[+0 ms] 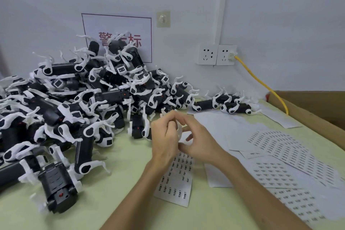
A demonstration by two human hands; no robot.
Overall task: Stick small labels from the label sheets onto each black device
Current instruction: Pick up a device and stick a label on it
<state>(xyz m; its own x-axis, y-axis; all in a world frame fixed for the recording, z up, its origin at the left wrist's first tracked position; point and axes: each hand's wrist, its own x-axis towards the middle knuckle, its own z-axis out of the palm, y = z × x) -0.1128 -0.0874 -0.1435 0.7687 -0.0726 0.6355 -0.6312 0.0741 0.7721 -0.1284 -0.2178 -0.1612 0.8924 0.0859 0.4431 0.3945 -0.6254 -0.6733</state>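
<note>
Right of the black devices (78,102) heaped on the desk (112,201) against a white wall (280,15) lie label sheets (276,155) and a cardboard box (317,110); left hand (164,140) and right hand (201,142) seemingly pinch a white piece (180,130).

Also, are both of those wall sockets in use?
No, only one socket has a yellow cable plugged into it; the socket beside it is free.

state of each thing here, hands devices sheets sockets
left hand: fingers curled, pinching a small white piece
right hand: pinching the same piece
heap of black devices with white clips: piled on pale green table
white label sheet under the hands: lying flat
white label sheets at right: spread, overlapping
yellow cable: plugged into the right white wall socket
left white wall socket: empty
</note>
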